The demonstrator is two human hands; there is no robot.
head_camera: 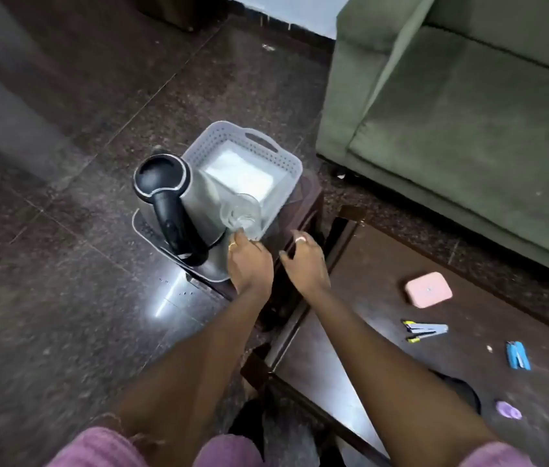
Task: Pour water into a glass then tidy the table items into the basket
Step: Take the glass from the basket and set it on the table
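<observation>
A clear glass stands on a small dark stool, against the near wall of a grey perforated basket. My left hand reaches to the glass, with fingertips closed on its lower near side. To the left of the glass, a steel kettle with a black lid and handle sits on a grey tray. My right hand hovers just right of the left, fingers apart and holding nothing. A white folded sheet lies inside the basket.
A dark low table at right carries a pink case, a blue stapler with pens, a blue clip and a purple item. A green sofa stands behind it. Dark tiled floor lies at left.
</observation>
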